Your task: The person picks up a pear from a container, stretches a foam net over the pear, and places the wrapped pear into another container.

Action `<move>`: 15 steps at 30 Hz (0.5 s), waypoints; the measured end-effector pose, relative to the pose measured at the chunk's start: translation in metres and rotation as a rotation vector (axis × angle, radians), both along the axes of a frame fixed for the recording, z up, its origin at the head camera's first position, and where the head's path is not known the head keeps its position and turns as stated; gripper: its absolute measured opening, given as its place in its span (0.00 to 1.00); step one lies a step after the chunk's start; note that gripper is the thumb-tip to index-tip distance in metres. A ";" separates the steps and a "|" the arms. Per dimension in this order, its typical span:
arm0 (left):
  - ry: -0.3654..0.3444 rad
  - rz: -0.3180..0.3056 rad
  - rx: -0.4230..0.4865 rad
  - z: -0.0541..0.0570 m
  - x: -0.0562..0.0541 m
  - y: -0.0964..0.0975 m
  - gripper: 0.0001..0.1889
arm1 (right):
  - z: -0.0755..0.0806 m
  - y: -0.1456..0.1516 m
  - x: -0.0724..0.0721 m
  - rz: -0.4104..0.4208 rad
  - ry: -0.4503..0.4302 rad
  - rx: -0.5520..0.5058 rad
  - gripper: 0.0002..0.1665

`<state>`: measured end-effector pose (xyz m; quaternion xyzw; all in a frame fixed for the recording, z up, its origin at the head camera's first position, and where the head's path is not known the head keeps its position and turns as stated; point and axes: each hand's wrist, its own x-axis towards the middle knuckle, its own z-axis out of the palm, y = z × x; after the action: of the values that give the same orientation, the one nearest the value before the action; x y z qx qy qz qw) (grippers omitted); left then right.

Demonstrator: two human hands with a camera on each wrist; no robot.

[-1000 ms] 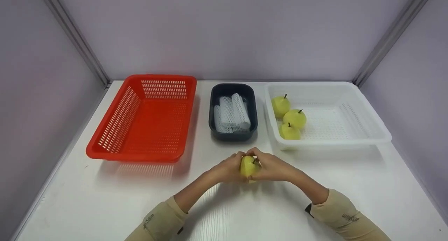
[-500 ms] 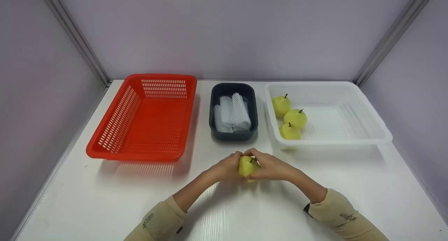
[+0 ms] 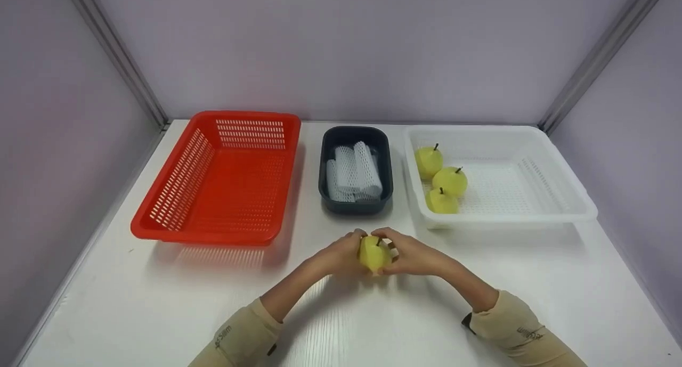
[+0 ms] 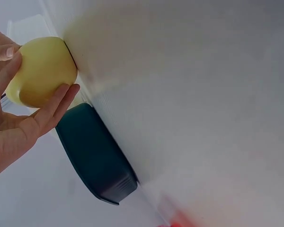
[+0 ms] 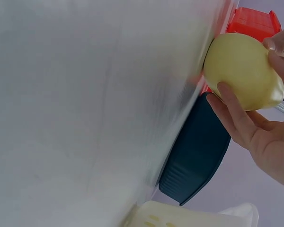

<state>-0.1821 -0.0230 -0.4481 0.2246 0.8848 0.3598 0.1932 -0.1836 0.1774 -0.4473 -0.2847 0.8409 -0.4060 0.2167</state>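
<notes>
A yellow pear [image 3: 374, 254] with a dark stem stands upright on the white table, in front of the dark container. My left hand [image 3: 343, 255] holds it from the left, thumb on the near side and fingers around the far side. From the right, my right hand [image 3: 414, 255] grips the same pear with thumb and fingertips. Both wrist views show the pear [image 4: 42, 71] between thumb and fingers, its base right at the tabletop. In the right wrist view, the right hand's fingers [image 5: 236, 113] lie along the pear's side.
A red basket [image 3: 290, 180] stands at the left. Behind the hands, a dark blue container [image 3: 356, 208] holds several white foam net sleeves [image 3: 346, 170]. At the right, a white basket [image 3: 511, 217] has three pears [image 3: 450, 181] along its left side. Walls enclose the table.
The pear has shifted slightly left between my hands, and more of it shows. The fingertips of both hands have drawn apart a little at its far side. The baskets and container stay put.
</notes>
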 end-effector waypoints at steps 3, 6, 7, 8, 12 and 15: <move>0.012 -0.005 0.021 -0.002 -0.002 -0.002 0.33 | -0.002 -0.001 -0.001 -0.019 -0.009 -0.007 0.43; 0.027 -0.021 0.048 -0.002 -0.003 -0.003 0.34 | -0.004 -0.001 -0.002 -0.037 -0.012 -0.005 0.42; 0.032 -0.027 0.051 -0.002 -0.003 -0.003 0.34 | -0.004 -0.002 -0.002 -0.040 -0.011 -0.006 0.42; 0.038 -0.030 0.051 -0.001 -0.003 -0.004 0.35 | -0.005 -0.002 -0.003 -0.040 -0.012 -0.009 0.42; 0.032 -0.032 0.041 0.001 -0.003 -0.005 0.36 | -0.005 -0.003 -0.004 -0.037 -0.016 -0.008 0.41; 0.006 -0.020 0.025 0.002 -0.004 -0.006 0.35 | -0.004 -0.004 -0.004 -0.033 -0.022 -0.008 0.41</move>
<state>-0.1865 -0.0293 -0.4463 0.2369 0.8785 0.3681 0.1911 -0.1878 0.1734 -0.4512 -0.2670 0.8414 -0.4160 0.2183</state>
